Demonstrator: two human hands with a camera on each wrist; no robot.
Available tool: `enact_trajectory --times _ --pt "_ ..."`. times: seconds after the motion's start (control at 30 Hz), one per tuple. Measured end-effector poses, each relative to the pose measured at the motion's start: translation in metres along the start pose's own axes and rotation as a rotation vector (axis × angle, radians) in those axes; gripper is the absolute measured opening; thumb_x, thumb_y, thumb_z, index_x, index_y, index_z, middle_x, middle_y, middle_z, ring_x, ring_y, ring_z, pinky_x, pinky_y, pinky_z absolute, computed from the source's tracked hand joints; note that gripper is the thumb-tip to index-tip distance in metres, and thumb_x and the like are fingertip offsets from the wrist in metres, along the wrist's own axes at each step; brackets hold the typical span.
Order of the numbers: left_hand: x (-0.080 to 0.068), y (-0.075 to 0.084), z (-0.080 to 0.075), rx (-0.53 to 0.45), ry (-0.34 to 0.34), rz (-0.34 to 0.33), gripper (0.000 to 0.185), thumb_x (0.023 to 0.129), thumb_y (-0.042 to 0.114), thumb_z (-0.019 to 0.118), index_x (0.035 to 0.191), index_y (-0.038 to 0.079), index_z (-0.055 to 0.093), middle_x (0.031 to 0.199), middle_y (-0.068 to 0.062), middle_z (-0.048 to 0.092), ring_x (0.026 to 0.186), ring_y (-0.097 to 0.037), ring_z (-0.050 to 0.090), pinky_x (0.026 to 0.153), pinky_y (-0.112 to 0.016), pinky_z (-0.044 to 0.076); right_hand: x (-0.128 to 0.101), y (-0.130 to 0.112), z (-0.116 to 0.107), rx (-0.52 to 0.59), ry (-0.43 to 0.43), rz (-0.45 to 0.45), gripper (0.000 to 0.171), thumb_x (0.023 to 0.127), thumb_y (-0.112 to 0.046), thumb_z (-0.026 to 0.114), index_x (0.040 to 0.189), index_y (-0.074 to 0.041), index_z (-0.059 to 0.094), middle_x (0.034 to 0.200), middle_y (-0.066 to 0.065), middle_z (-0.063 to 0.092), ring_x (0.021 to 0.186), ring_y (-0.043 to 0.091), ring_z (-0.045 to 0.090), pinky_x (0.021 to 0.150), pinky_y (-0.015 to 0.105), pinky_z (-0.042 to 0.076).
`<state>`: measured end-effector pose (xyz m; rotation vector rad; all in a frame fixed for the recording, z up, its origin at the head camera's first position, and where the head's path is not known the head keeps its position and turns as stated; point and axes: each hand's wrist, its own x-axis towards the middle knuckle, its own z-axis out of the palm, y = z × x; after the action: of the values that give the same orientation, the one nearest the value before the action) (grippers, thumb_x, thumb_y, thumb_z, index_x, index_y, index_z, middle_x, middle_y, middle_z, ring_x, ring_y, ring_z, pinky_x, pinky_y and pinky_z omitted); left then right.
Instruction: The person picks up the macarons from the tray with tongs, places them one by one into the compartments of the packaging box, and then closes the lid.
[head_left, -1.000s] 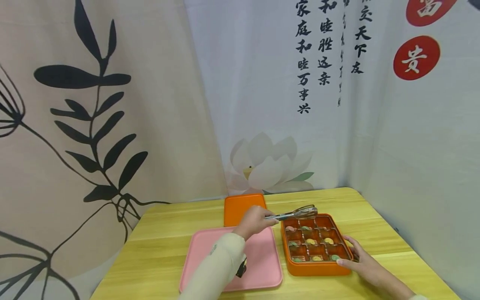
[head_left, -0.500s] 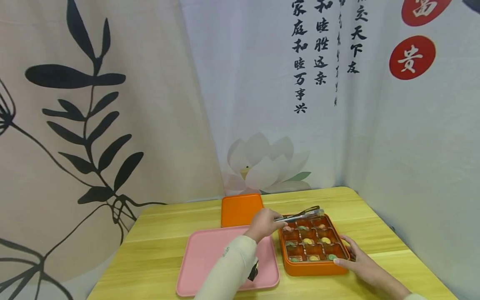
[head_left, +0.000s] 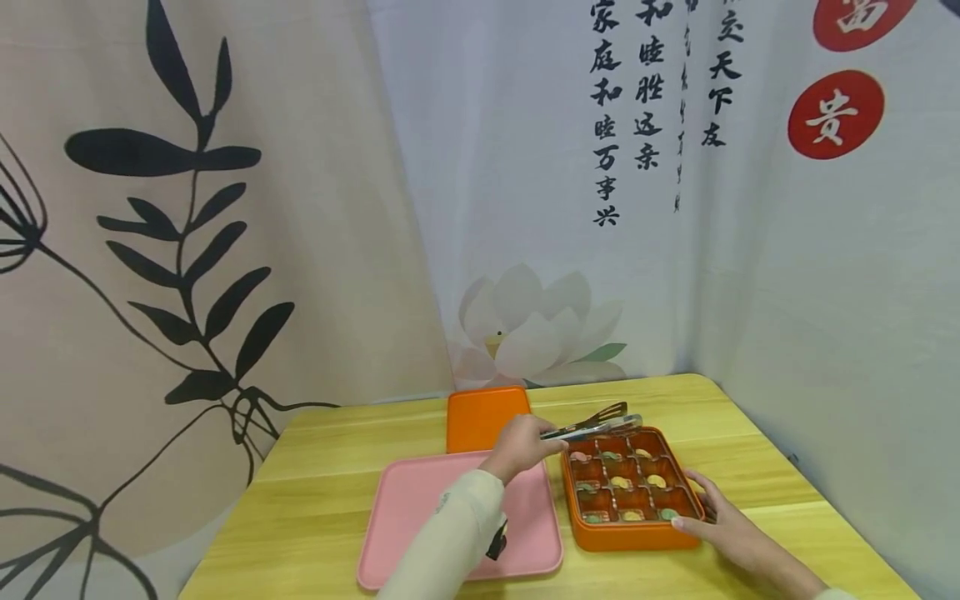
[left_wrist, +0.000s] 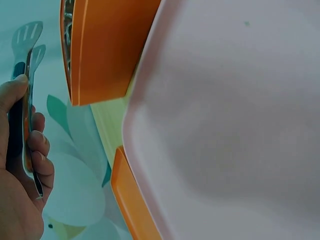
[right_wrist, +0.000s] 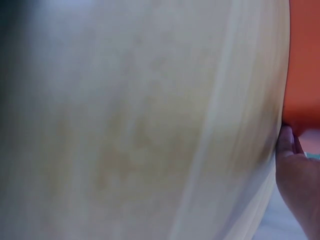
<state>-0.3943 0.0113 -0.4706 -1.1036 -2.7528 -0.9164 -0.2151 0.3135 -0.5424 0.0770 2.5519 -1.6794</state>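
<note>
Silvery tongs with slotted, spatula-like heads are gripped in the left hand, thumb against fingers, their tips apart with nothing visible between them. They hang over the far row of the square orange box with nine compartments, where small pink, green and yellow pieces sit one to a cell. Right-hand fingers and thumb hold the box's near right corner; that right hand should stay firm, as a nudge from the tongs could slide the box. Coming in steeply seems best, since the dividers leave little room for wide heads; a light squeeze should suit such small pieces. The flat pink tray lies just beside the box, beneath the left forearm.
</note>
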Motion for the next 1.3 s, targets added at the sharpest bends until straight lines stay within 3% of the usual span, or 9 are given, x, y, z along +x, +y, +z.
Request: enact_trajectory --times 0.1,0.23,0.33,0.43,0.67,0.83,1.0,1.17,1.3 --pt "-0.005 -0.008 -0.004 -0.022 0.008 0.001 0.024 0.089 0.035 0.075 0.102 0.015 0.079 0.095 0.003 0.074 0.075 -0.006 0.064 0.075 -0.032 0.054 0.0 0.002 0.0 0.012 -0.017 0.015 0.083 0.1 -0.027 0.06 0.155 -0.006 0.002 0.145 0.04 0.03 0.128 0.05 0.042 0.097 0.063 0.038" --pt "-0.012 -0.021 -0.012 -0.078 0.032 -0.002 0.019 0.088 0.032 0.076 0.093 0.014 0.078 0.073 0.006 0.066 0.056 -0.006 0.047 0.057 -0.026 0.044 0.001 0.003 -0.001 0.022 -0.027 0.027 0.083 0.1 -0.028 0.059 0.155 -0.006 0.0 0.145 0.04 0.029 0.127 0.048 0.044 0.097 0.063 0.038" --pt "-0.017 -0.031 -0.021 -0.113 0.064 -0.019 0.015 0.086 0.028 0.078 0.084 0.014 0.074 0.062 0.007 0.053 0.052 -0.007 0.036 0.052 -0.024 0.034 0.002 0.004 -0.002 0.019 -0.027 0.025 0.085 0.1 -0.028 0.059 0.155 -0.006 0.0 0.145 0.042 0.027 0.128 0.05 0.042 0.096 0.063 0.038" --pt "-0.025 -0.043 -0.03 -0.133 0.084 -0.051 0.013 0.086 0.025 0.078 0.081 0.014 0.073 0.063 0.006 0.054 0.052 -0.007 0.038 0.051 -0.024 0.034 0.003 0.004 -0.004 0.014 -0.028 0.036 0.084 0.1 -0.028 0.059 0.156 -0.006 -0.001 0.146 0.043 0.025 0.13 0.055 0.036 0.096 0.063 0.038" --pt "-0.043 -0.071 -0.053 -0.09 0.171 -0.144 0.015 0.083 0.028 0.079 0.079 0.015 0.073 0.067 0.004 0.06 0.056 -0.011 0.044 0.053 -0.028 0.037 0.004 0.002 -0.005 0.019 -0.026 0.035 0.084 0.1 -0.028 0.059 0.155 -0.006 -0.001 0.145 0.042 0.027 0.13 0.054 0.037 0.095 0.063 0.039" --pt "-0.055 -0.089 -0.065 -0.103 0.203 -0.177 0.011 0.085 0.021 0.076 0.081 0.012 0.073 0.069 0.002 0.062 0.058 -0.012 0.046 0.053 -0.028 0.039 0.006 0.002 -0.005 0.007 -0.034 0.028 0.084 0.1 -0.027 0.059 0.155 -0.005 0.0 0.145 0.044 0.025 0.131 0.058 0.031 0.094 0.064 0.039" --pt "-0.065 -0.106 -0.076 -0.11 0.25 -0.188 0.006 0.087 0.016 0.073 0.089 0.011 0.074 0.071 0.003 0.062 0.058 -0.012 0.047 0.054 -0.028 0.04 0.006 0.002 -0.005 0.002 -0.031 0.028 0.084 0.1 -0.027 0.059 0.155 -0.005 0.0 0.144 0.043 0.028 0.129 0.056 0.036 0.094 0.062 0.04" --pt "-0.076 -0.12 -0.089 -0.14 0.29 -0.216 0.017 0.088 0.014 0.073 0.103 0.007 0.076 0.077 0.001 0.066 0.06 -0.012 0.048 0.055 -0.028 0.04 0.006 0.0 -0.004 0.016 -0.03 0.035 0.084 0.099 -0.026 0.06 0.154 -0.005 0.0 0.143 0.042 0.031 0.128 0.052 0.04 0.095 0.061 0.041" --pt "-0.084 -0.13 -0.099 -0.183 0.302 -0.261 0.026 0.09 0.015 0.073 0.113 0.003 0.074 0.084 -0.003 0.069 0.063 -0.014 0.05 0.056 -0.029 0.043 0.006 -0.001 -0.005 -0.012 -0.03 0.042 0.083 0.1 -0.028 0.059 0.155 -0.005 0.0 0.144 0.043 0.028 0.13 0.056 0.035 0.094 0.062 0.04"
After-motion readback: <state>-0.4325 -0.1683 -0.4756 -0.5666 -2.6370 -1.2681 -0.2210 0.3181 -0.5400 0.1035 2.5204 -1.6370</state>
